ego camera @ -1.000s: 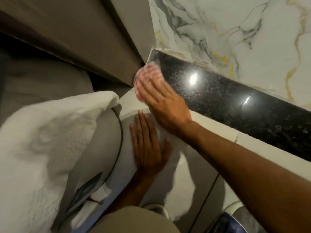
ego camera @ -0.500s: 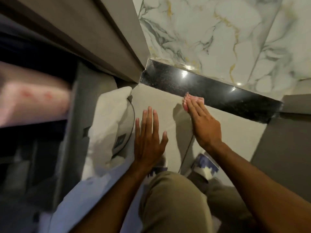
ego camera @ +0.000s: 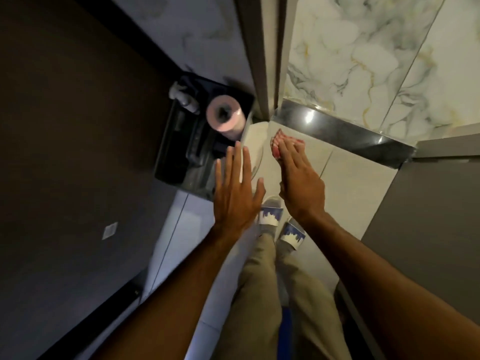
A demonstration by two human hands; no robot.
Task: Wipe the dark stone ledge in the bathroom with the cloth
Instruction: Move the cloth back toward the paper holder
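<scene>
- While the left hand point(ego camera: 237, 188) hovers spread and empty, the right hand point(ego camera: 298, 178) covers a pink cloth point(ego camera: 279, 144), grip seemingly flat, partly hidden.
- Beyond its fingertips runs the dark stone ledge point(ego camera: 345, 132).

The person stands looking straight down, both bare arms stretched forward. The right hand point(ego camera: 298, 178) has its fingers laid flat over a crumpled pink-and-white cloth point(ego camera: 278, 142), held in the air short of the glossy dark stone ledge point(ego camera: 345, 132) that runs slantwise under the white marble wall tile with grey and gold veins point(ego camera: 363, 61). The left hand point(ego camera: 236, 193) is spread wide, holding nothing. To its left sits a black plastic tray point(ego camera: 181, 141) carrying a pink toilet paper roll point(ego camera: 225, 116). Below are khaki trousers point(ego camera: 259, 294) and blue-and-white slippers point(ego camera: 281, 227) on pale floor tiles point(ego camera: 358, 188).
</scene>
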